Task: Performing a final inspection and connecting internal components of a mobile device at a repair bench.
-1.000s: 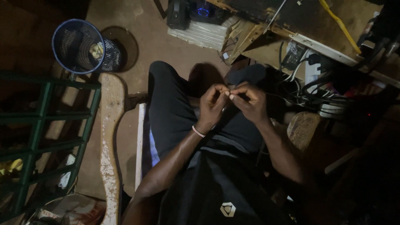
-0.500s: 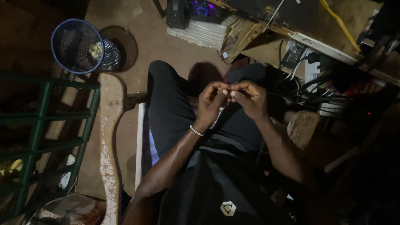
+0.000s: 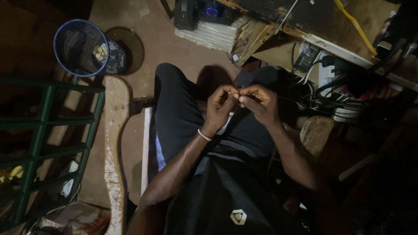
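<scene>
dim light over my lap — left hand (image 3: 220, 104) & right hand (image 3: 260, 102) meet fingertip to fingertip, pinched narrow on sth tiny, can't tell what. slip here and it probably drops — lost on dark trousers (image 3: 174, 113).

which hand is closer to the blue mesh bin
Left. The left hand is on the bin's side of the lap, though well apart from the blue mesh bin on the floor at upper left. The right hand sits just beyond it, fingertips meeting the left's, so farther away.
</scene>
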